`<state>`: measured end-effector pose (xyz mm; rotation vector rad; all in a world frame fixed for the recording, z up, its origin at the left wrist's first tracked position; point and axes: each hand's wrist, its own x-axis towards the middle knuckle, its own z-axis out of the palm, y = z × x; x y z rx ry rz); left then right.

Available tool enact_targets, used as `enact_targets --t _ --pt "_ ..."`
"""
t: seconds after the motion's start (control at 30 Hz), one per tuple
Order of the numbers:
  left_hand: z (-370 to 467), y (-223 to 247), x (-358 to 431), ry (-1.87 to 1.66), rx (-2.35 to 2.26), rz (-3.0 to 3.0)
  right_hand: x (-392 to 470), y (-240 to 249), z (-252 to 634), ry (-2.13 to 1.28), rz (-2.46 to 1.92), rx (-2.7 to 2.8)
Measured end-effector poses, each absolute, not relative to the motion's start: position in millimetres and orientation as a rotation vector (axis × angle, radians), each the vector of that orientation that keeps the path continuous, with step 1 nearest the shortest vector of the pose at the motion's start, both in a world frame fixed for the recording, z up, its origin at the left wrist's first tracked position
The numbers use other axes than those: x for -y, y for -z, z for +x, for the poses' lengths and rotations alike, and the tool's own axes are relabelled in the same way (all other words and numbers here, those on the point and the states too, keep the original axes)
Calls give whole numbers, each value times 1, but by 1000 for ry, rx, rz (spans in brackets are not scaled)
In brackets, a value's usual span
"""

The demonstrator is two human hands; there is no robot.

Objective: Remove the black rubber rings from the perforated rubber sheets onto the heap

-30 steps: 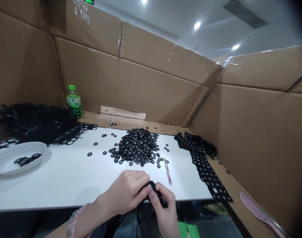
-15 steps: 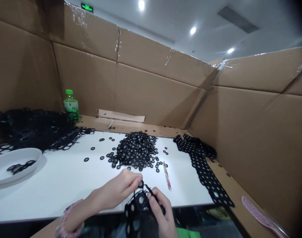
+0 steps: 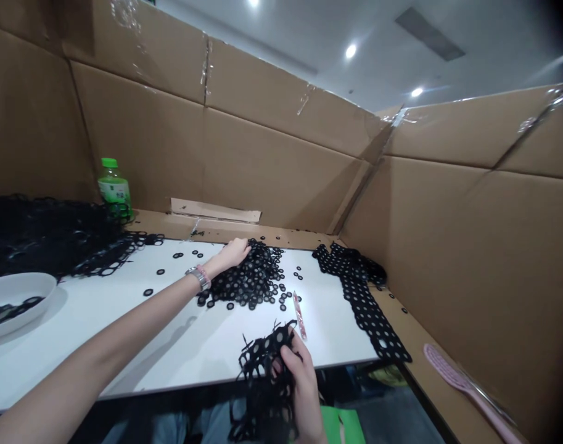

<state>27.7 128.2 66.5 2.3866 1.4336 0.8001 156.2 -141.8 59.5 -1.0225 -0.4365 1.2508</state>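
My left hand (image 3: 235,252) reaches over the far left side of a heap of small black rings (image 3: 248,280) with pale centres. Its fingers are closed, and whatever they hold is hidden. Near the table's front edge, my right hand (image 3: 302,376) grips a black perforated sheet (image 3: 266,351). Loose strips stick out of this sheet, and some round pieces still sit in it. The lower part of it hangs past the table edge. A thin red-and-clear strip (image 3: 299,316) lies between the heap and my right hand.
A longer black dotted sheet (image 3: 367,311) lies at the right. On the left are a tangle of black netting (image 3: 45,231), a white bowl (image 3: 36,285) with dark pieces and a green-capped bottle (image 3: 115,190). A pink brush (image 3: 447,369) rests at right. Cardboard walls (image 3: 272,160) surround the table.
My left hand has left the perforated sheet and moved up and away to the heap of rings. My right hand keeps its hold on the sheet. The view has shifted slightly.
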Motion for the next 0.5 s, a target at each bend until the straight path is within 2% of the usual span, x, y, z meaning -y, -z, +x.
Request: enact_targets --t 0.13,0.23,0.37,0.5 --pt "36 -77 -106 -847 -1332 2452 139 -63 150 -1210 -1026 451" --pt "33 -91 -57 -880 -1126 2529 134 -60 147 -1186 -1012 415" --pt "23 -102 23 -739 -661 2656 130 -55 143 -1180 -1041 412" --pt "17 -107 56 -619 -535 2631 130 -56 141 -1225 -998 457"
